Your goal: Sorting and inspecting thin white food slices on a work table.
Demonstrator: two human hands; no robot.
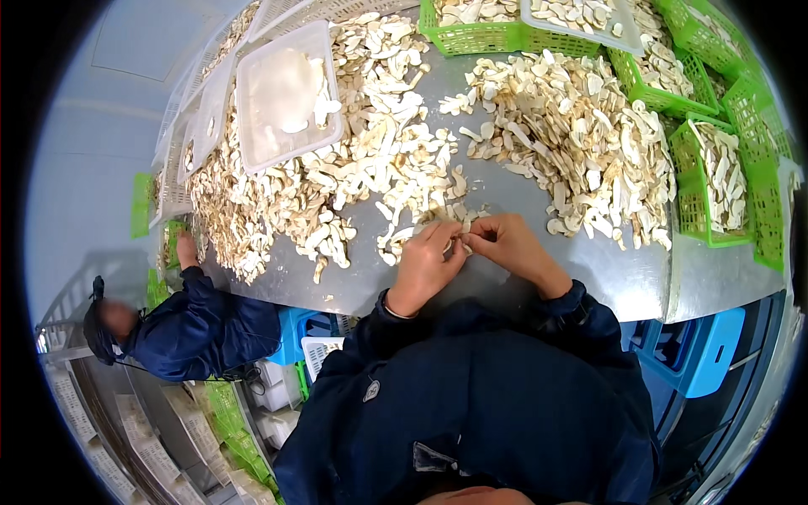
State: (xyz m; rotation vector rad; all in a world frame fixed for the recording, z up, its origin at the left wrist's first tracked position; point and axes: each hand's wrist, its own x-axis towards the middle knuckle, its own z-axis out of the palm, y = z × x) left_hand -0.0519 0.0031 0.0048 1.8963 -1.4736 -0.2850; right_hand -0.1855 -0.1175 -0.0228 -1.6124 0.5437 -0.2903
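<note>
My left hand (427, 260) and my right hand (510, 247) meet over the near part of the steel table (372, 287). Between their fingertips is a small pale piece, which looks like a dried mushroom slice (466, 243); the fingers cover much of it. Just beyond my left hand lie loose slices, part of a broad heap of dried mushroom slices (385, 158) that spreads away to the left. Another heap of slices (581, 132), cream with brown edges, lies to the right, past my right hand.
A translucent plastic tray (284, 107) rests on the left heap. Green plastic baskets (713, 183) of slices line the right, with another green basket (470, 38) at the far side. A co-worker (196, 322) in dark blue is at the left. Blue stools (710, 353) stand below the table.
</note>
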